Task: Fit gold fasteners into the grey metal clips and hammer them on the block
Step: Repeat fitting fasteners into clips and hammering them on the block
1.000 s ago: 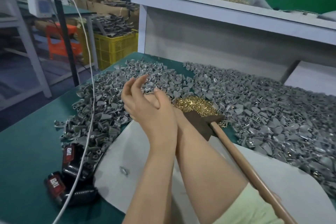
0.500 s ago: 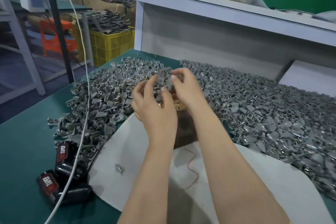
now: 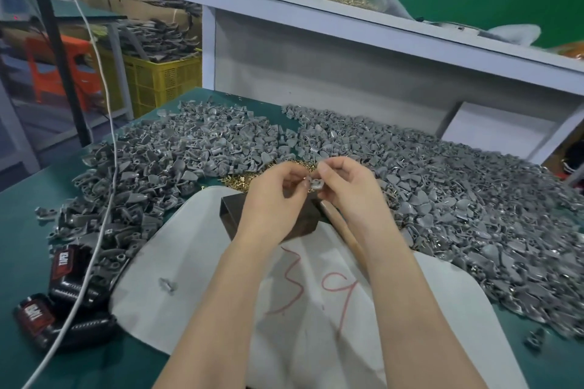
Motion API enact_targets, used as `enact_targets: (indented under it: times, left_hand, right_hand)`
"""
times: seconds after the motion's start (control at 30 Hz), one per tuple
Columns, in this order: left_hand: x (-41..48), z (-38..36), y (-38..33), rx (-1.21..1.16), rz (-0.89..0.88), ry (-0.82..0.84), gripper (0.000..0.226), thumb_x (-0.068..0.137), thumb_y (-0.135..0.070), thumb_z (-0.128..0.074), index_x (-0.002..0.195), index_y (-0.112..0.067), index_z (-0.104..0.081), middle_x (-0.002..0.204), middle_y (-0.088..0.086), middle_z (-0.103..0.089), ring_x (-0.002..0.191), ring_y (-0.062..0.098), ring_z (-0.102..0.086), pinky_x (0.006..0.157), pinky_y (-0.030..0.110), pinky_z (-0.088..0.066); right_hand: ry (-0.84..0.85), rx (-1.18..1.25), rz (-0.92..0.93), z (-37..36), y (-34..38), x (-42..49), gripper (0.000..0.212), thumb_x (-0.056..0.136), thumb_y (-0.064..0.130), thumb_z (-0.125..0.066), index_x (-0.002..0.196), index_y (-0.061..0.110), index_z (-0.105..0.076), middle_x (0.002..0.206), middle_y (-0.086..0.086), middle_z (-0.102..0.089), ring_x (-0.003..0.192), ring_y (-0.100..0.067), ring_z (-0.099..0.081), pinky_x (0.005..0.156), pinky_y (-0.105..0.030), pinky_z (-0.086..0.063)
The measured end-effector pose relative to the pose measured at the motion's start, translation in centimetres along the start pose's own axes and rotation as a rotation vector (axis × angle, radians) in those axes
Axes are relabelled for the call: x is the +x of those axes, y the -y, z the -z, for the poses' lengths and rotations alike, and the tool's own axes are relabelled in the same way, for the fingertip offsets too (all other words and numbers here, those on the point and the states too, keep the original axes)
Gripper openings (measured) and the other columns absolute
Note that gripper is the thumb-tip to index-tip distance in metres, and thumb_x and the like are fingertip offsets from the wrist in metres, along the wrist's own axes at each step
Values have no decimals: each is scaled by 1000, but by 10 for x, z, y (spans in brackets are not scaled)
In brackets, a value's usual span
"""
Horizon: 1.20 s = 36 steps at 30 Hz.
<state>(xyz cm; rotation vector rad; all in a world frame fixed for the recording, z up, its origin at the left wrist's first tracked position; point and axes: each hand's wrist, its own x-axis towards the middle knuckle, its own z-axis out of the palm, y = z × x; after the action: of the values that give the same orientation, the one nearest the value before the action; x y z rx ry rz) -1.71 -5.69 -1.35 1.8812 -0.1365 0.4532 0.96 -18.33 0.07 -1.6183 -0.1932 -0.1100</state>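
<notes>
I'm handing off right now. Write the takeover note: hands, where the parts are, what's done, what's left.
Left hand and right hand together pinch one small grey metal clip above the dark rectangular block. A gold glint shows at the fingertips, but whether a fastener is seated is unclear.
The wooden-handled hammer lies unheld on the white sheet, under the right forearm.
The loose gold fasteners are heaped behind the block, with grey clip heaps on both sides.
Done: one clip in hand. Left: fit the fastener, set it on the block, hammer, repeat. The finished count cannot be told.

Over dark block [image 3: 234,215], left hand [image 3: 271,199] and right hand [image 3: 350,191] pinch grey clip [image 3: 316,184]; gold fasteners [image 3: 237,181] behind.
</notes>
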Motion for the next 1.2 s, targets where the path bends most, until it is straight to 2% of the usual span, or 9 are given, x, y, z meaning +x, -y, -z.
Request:
enact_targets:
  times: [0.1,0.27,0.4,0.5,0.67,0.83,0.93,1.0,1.2]
  left_hand:
    - [0,-1,2,36,0,-9,16,86,-14,-65,82,-29,-61,83,-10,-66,80,2,-59,71,6,-41]
    - [0,1,4,140,49,-100,7,87,-24,-66,86,-21,-60,88,-4,-64,82,10,-57,73,22,-42]
    - [0,10,5,205,163,-275,8,89,-25,-62,86,-23,-54,87,-3,-62,88,21,-59,85,42,-47]
    - [-1,8,5,303,214,-268,5,90,-24,-59,88,-26,-54,90,-7,-63,94,20,-59,92,37,-39]
    - [-1,8,9,489,245,-209,8,89,-25,-57,92,-30,-62,100,-7,-65,104,18,-54,78,30,-18]
    - [-3,5,7,596,268,-142,11,89,-24,-56,91,-33,-63,108,-7,-61,112,21,-46,77,31,-16]
    - [-4,5,7,624,278,-123,13,89,-25,-55,96,-33,-64,111,-7,-59,113,21,-42,79,32,-16]
    - [-4,5,7,622,281,-119,14,89,-25,-55,96,-33,-64,112,-7,-59,113,21,-42,79,32,-16]
    - [-5,6,5,614,284,-118,13,89,-25,-55,95,-34,-63,111,-7,-59,113,21,-42,79,32,-16]
  right_hand:
    - [-47,3,3,-3,-10,5,12,90,9,-60,85,19,-63,85,-2,-69,80,-17,-66,68,-30,-53]
    - [-148,2,-15,1,-21,11,9,90,14,-61,84,20,-62,83,-1,-66,70,-11,-66,64,-27,-54]
    - [-298,-497,29,6,-24,16,12,91,17,-57,85,25,-63,88,7,-66,83,-13,-62,81,-36,-53]
    - [-156,-884,-17,-5,-19,30,14,91,21,-58,98,26,-69,103,5,-69,99,-18,-61,91,-37,-48]
    - [54,-1221,-198,-21,-15,66,17,87,21,-63,101,24,-71,111,3,-67,105,-23,-60,98,-40,-43]
    - [193,-1274,-369,-30,-28,88,27,87,6,-51,110,9,-66,111,-9,-64,102,-30,-60,99,-47,-44]
    - [238,-1315,-392,-33,-30,95,17,90,9,-49,99,0,-60,100,-15,-60,101,-33,-60,96,-47,-47]
    - [247,-1351,-397,-34,-30,96,9,90,11,-48,90,4,-54,94,-14,-55,100,-34,-59,95,-46,-48]
    - [274,-1396,-419,-33,-30,95,10,91,9,-43,90,5,-52,92,-14,-51,100,-33,-57,94,-45,-48]
